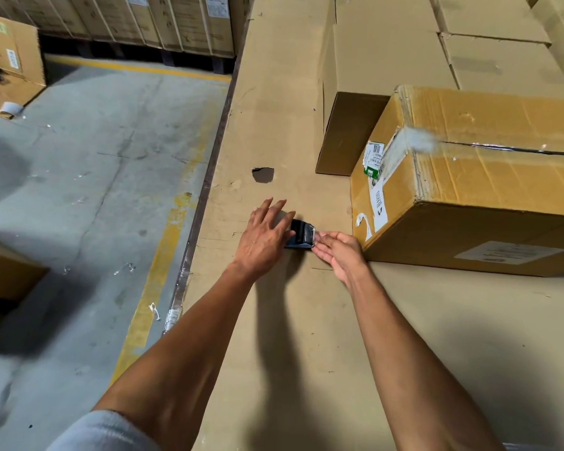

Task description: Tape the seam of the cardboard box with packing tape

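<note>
only preparing: left hand [263, 237] fingers spread over tape roll [298, 233], right hand [337, 253] fingertips pinching tape end, box [469, 190] seam [515, 150] beyond fingers untaped.

Cardboard-covered tabletop [274, 92], one hole [263, 175] at centre, bearing a taped cardboard box [469, 203] at right, plain boxes [388, 76] beyond, tape roll [298, 234] near.

Most of the tape roll [298, 234] is being hidden by the left hand [264, 237], its loose end is being blurred at the fingertips [319, 244] of the right hand [339, 255], and the cardboard box [485, 196] is being cut off by the right edge.
</note>
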Demonstrator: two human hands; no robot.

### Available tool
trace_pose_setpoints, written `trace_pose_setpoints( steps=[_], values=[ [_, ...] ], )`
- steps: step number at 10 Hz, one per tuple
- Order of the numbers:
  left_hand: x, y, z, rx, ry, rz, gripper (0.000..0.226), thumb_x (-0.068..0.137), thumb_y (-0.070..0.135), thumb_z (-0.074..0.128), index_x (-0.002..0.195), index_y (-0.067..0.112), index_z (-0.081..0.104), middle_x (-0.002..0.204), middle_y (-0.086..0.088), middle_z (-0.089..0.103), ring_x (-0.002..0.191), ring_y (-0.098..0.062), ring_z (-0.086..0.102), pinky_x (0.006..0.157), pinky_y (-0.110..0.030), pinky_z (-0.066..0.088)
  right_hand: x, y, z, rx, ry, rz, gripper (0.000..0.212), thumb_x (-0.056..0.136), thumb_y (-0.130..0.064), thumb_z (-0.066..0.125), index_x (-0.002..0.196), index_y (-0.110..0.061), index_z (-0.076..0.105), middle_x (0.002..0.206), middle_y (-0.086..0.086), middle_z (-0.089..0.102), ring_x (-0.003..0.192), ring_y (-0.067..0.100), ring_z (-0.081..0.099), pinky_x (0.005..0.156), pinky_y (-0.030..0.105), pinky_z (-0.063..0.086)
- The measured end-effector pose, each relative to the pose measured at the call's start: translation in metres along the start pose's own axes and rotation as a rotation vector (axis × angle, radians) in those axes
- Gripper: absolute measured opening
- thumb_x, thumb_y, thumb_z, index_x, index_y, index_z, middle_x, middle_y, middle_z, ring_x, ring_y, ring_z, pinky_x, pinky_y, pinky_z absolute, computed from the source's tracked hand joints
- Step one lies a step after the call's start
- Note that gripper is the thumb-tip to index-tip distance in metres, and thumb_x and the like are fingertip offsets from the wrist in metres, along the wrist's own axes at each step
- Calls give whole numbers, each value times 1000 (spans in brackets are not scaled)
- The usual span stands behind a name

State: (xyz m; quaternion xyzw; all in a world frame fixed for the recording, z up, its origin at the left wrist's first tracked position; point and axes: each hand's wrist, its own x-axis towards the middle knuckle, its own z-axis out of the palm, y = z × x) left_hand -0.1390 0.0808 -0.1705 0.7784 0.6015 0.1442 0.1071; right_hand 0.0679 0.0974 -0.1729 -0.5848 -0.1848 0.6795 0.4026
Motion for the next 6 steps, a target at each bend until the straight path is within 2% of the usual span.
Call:
trace_pose_setpoints(
  steps=[1, 2, 3, 4, 5, 6],
  values=[
    [14, -7, 0, 21, -6, -9, 52, 112, 36, 52, 159, 14, 49, 172, -15, 37, 163, -42, 24, 126, -62, 35, 14, -10, 14, -21, 44, -26, 9, 102, 2, 59, 109, 5, 63, 111, 22, 70, 110, 35, 67, 100, 42, 55],
    [29, -14, -3, 35, -38, -24, 53, 114, 37, 47, 161, 13, 47, 175, -13, 34, 165, -40, 18, 127, -64, 30, 25, -15, 24, -11, 77, -38, 26, 107, 1, 48, 128, 14, 57, 124, 28, 66, 116, 36, 65, 100, 39, 54],
    [42, -21, -3, 96, -81, 17, 54, 115, 38, 43, 164, 15, 43, 178, -9, 27, 168, -35, 8, 133, -61, 19, 31, -16, 28, -51, 101, -56, 22, 106, 3, 46, 122, 12, 59, 122, 29, 66, 116, 37, 67, 100, 36, 54],
    [43, -20, -4, 146, -106, 51, 55, 116, 39, 40, 166, 17, 39, 181, -5, 20, 169, -30, 0, 135, -58, 9, 32, -19, 25, -91, 138, -103, 22, 104, 6, 46, 120, 8, 61, 118, 28, 68, 108, 33, 70, 99, 34, 56],
    [37, -15, -6, 189, -98, 20, 58, 116, 44, 35, 169, 19, 34, 182, -3, 14, 169, -28, -3, 135, -58, 2, 30, -22, 23, -254, 217, -162, 28, 101, 2, 47, 120, 1, 67, 119, 19, 73, 105, 26, 73, 99, 36, 59],
    [28, -2, -7, 194, -39, -5, 60, 116, 44, 32, 170, 18, 30, 182, -4, 13, 169, -27, -1, 135, -56, -2, 31, -24, 16, -558, 351, -299, 39, 90, -17, 45, 119, -18, 71, 113, 2, 79, 109, 23, 73, 104, 41, 55]
  ],
)
